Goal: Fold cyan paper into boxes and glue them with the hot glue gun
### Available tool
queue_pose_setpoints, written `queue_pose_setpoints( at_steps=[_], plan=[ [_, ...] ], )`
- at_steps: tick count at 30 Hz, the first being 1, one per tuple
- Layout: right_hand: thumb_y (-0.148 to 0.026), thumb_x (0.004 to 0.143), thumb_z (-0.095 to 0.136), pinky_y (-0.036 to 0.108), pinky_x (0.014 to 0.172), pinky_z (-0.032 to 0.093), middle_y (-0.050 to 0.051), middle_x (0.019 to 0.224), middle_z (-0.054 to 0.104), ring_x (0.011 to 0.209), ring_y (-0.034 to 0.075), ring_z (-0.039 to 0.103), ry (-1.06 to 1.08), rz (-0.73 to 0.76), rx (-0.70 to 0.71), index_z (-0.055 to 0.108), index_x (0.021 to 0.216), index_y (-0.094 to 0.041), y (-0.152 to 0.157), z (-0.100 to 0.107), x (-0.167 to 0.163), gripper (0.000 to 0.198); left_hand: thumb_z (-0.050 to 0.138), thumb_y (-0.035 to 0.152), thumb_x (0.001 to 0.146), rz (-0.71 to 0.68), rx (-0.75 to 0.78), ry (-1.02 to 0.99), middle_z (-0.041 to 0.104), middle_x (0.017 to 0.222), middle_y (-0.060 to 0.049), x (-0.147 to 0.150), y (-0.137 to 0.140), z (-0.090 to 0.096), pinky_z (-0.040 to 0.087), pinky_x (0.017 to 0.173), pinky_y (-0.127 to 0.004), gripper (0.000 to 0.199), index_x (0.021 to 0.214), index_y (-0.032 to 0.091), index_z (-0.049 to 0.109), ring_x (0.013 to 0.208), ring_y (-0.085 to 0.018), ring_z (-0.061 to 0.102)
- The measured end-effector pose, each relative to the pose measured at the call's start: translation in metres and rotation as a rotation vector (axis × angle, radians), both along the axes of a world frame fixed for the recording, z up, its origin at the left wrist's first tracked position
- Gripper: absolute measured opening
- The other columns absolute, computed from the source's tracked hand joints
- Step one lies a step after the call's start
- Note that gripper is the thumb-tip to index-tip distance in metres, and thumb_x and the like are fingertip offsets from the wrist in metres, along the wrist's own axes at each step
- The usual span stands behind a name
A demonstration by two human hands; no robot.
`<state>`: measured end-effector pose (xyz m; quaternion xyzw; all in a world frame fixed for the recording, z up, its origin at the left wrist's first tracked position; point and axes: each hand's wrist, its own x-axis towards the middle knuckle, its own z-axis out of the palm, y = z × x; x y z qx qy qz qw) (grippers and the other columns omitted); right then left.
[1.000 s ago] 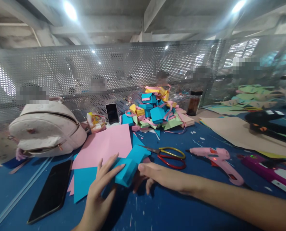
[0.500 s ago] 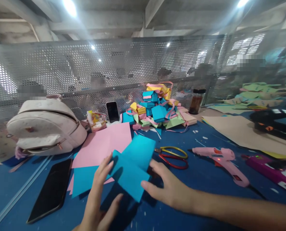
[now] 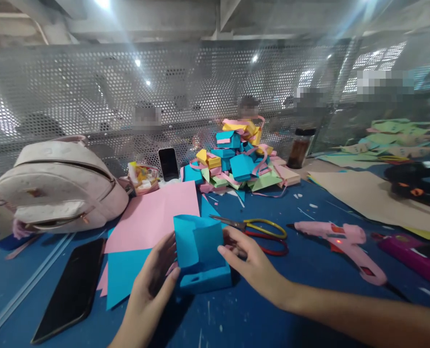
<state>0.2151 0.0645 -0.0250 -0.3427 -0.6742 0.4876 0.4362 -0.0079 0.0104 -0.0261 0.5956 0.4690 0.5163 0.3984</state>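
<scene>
Table (image 3: 193, 324) ran under everything; paper pile (image 3: 241, 166) stood at back. Left hand (image 3: 151, 285) curved along left side of box (image 3: 200, 241), grip unclear; right hand (image 3: 251, 261) pinched its right edge. Box was between hands, long axis left-right, low trough facing the wearer, tall panel up behind. Scissors (image 3: 245, 224) lay beyond right hand, blades pointing left.

Box (image 3: 202, 253) left of glue gun (image 3: 348, 237)

bare left hand (image 3: 150, 286) and right hand (image 3: 256, 268), both slender-fingered (the right forearm (image 3: 338, 303), also bare, slim)
</scene>
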Motion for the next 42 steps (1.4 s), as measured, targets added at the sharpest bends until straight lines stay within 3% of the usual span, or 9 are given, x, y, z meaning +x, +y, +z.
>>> queue_pose_setpoints(
  at_steps=[6, 11, 21, 25, 28, 31, 37, 39, 42],
  plan=[
    [-0.039, 0.091, 0.058, 0.033, 0.082, 0.054, 0.004, 0.096, 0.064, 0.082, 0.017, 0.062, 0.074, 0.027, -0.094, 0.059, 0.106, -0.022, 0.005, -0.010, -0.001, 0.023, 0.069, 0.042, 0.081, 0.175, -0.114, -0.002, 0.070, 0.123, -0.006, -0.004, 0.003, -0.007, 0.051, 0.099, -0.037, 0.048, 0.125, 0.027, 0.057, 0.116, -0.027, 0.063],
    [-0.036, 0.090, 0.062, 0.035, 0.088, 0.053, 0.005, 0.110, 0.064, 0.094, 0.019, 0.063, 0.130, 0.117, -0.123, 0.059, 0.116, -0.024, 0.006, -0.008, -0.002, 0.029, 0.066, 0.047, 0.083, 0.057, -0.185, 0.015, 0.073, 0.115, -0.009, -0.003, 0.004, 0.005, 0.055, 0.093, -0.038, 0.037, 0.110, 0.022, 0.070, 0.108, -0.030, 0.067],
    [-0.039, 0.091, 0.059, 0.039, 0.098, 0.045, 0.006, 0.113, 0.065, 0.108, 0.024, 0.059, 0.280, -0.050, -0.083, 0.063, 0.110, -0.025, 0.018, -0.007, -0.002, 0.024, 0.073, 0.034, 0.081, -0.134, -0.118, -0.148, 0.056, 0.140, -0.007, -0.002, 0.000, 0.003, 0.049, 0.100, -0.038, 0.054, 0.132, 0.032, 0.056, 0.130, -0.032, 0.049],
    [-0.041, 0.089, 0.060, 0.037, 0.093, 0.047, 0.005, 0.107, 0.066, 0.101, 0.023, 0.061, 0.353, -0.059, -0.110, 0.062, 0.106, -0.025, 0.021, -0.007, -0.004, 0.024, 0.073, 0.029, 0.081, -0.232, -0.121, -0.142, 0.063, 0.132, -0.009, 0.002, 0.001, 0.002, 0.057, 0.084, -0.035, 0.053, 0.131, 0.032, 0.057, 0.110, -0.029, 0.065],
    [-0.043, 0.083, 0.066, 0.028, 0.070, 0.050, 0.002, 0.091, 0.062, 0.081, 0.018, 0.061, 0.391, -0.034, -0.139, 0.056, 0.101, -0.025, 0.021, -0.009, -0.007, 0.027, 0.071, 0.029, 0.082, -0.230, -0.114, -0.098, 0.068, 0.123, -0.009, 0.004, 0.002, 0.005, 0.058, 0.076, -0.032, 0.047, 0.127, 0.028, 0.059, 0.089, -0.023, 0.072],
    [-0.042, 0.078, 0.071, 0.023, 0.055, 0.046, -0.002, 0.090, 0.054, 0.067, 0.013, 0.056, 0.398, -0.018, -0.145, 0.045, 0.106, -0.028, 0.021, -0.013, -0.008, 0.040, 0.073, 0.028, 0.080, -0.151, -0.059, 0.007, 0.069, 0.121, -0.008, 0.004, 0.002, 0.006, 0.056, 0.086, -0.034, 0.045, 0.123, 0.025, 0.061, 0.100, -0.025, 0.068],
    [-0.033, 0.088, 0.061, 0.025, 0.064, 0.042, -0.002, 0.086, 0.046, 0.069, 0.012, 0.047, 0.204, -0.265, 0.094, 0.046, 0.095, -0.023, 0.012, -0.006, -0.001, 0.020, 0.071, 0.031, 0.079, 0.062, 0.011, 0.166, 0.075, 0.097, -0.007, 0.003, 0.000, 0.007, 0.058, 0.075, -0.033, 0.040, 0.117, 0.018, 0.064, 0.084, -0.024, 0.070],
    [-0.029, 0.093, 0.053, 0.026, 0.067, 0.042, 0.000, 0.085, 0.050, 0.073, 0.014, 0.048, 0.109, -0.183, 0.202, 0.051, 0.093, -0.022, 0.003, 0.001, 0.001, 0.008, 0.070, 0.027, 0.079, 0.114, 0.035, 0.196, 0.075, 0.099, -0.006, 0.003, 0.000, 0.007, 0.057, 0.077, -0.033, 0.039, 0.116, 0.019, 0.064, 0.087, -0.025, 0.071],
    [-0.025, 0.094, 0.049, 0.027, 0.068, 0.044, 0.005, 0.099, 0.061, 0.084, 0.017, 0.055, -0.023, 0.122, 0.337, 0.060, 0.105, -0.021, -0.009, 0.009, 0.002, 0.016, 0.068, 0.018, 0.075, 0.132, 0.048, 0.241, 0.074, 0.110, -0.006, 0.003, 0.001, 0.006, 0.055, 0.086, -0.036, 0.045, 0.119, 0.020, 0.063, 0.099, -0.027, 0.069]
  ],
)
